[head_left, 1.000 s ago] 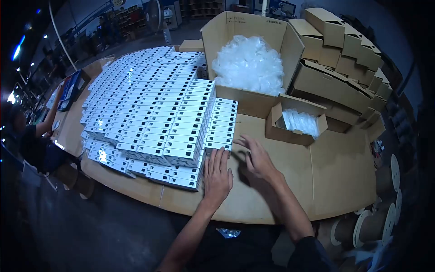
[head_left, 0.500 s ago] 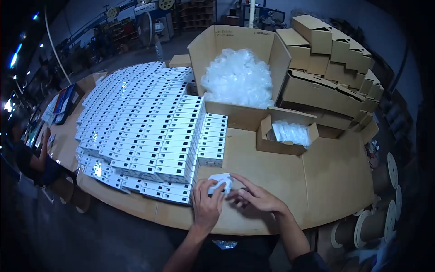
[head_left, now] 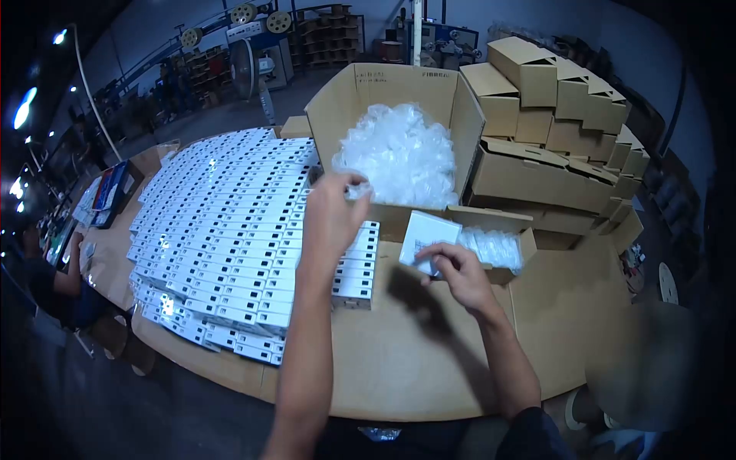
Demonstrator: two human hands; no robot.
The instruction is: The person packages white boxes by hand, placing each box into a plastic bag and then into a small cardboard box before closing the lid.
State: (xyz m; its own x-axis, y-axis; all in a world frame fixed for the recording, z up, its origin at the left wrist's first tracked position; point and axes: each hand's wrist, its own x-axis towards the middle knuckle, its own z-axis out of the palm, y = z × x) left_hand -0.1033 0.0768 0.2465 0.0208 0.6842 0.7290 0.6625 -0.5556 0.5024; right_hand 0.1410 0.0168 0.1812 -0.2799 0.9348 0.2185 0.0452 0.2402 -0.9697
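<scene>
My left hand (head_left: pixel 336 218) is raised at the near left edge of the large carton (head_left: pixel 399 73). Its fingers pinch what looks like the edge of a clear plastic bag (head_left: pixel 360 188), and the heap of clear plastic bags (head_left: pixel 402 149) lies just beyond. In my right hand (head_left: pixel 462 280) is a flat white box (head_left: pixel 431 234), tilted up, with small print near its lower edge. The fingers grip its lower right part. Behind it stands a small open carton (head_left: pixel 506 274) of clear-wrapped pieces (head_left: pixel 494 249).
Stacked white boxes (head_left: pixel 222 230) with dark square marks fill the left of the cardboard-covered table (head_left: pixel 399 360). Brown cartons (head_left: pixel 544 161) pile up at the back right. Another person's arm (head_left: pixel 73 264) shows at far left. Spools (head_left: pixel 667 284) stand at right.
My left hand has let go of the white box and moved up and away to the large carton. My right hand now holds the box, lifted forward beside the small carton.
</scene>
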